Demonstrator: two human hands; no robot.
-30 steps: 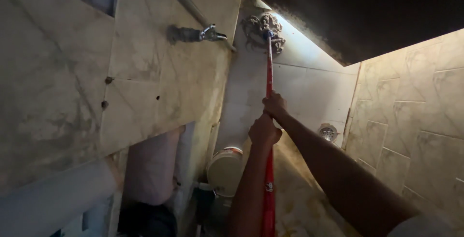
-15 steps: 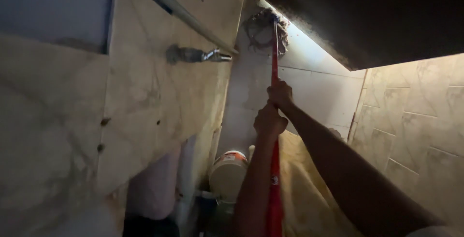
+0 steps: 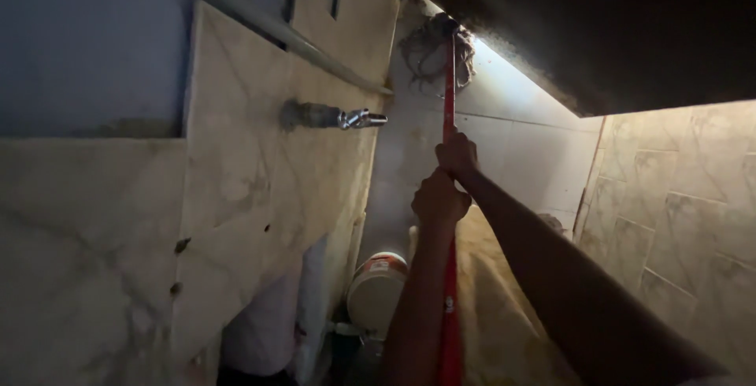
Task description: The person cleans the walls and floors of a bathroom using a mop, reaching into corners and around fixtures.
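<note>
Red mop handle (image 3: 450, 276) runs up the head view, its stringy mop head (image 3: 435, 49) pressed against the pale wall near the dark ceiling edge. Left hand (image 3: 439, 200) wrapped around the handle, right hand (image 3: 457, 157) gripping just above it. Metal tap (image 3: 358, 119) on the tiled wall to the left; a white bucket (image 3: 376, 291), dimly lit, seems to sit on the floor below.

A small tiled bathroom or wash area in a home. Marbled cream tiles (image 3: 260, 189) cover the walls, with a metal tap (image 3: 362, 119) and a pipe (image 3: 291, 35) on one. A bucket (image 3: 378, 291) stands in the floor corner.
</note>
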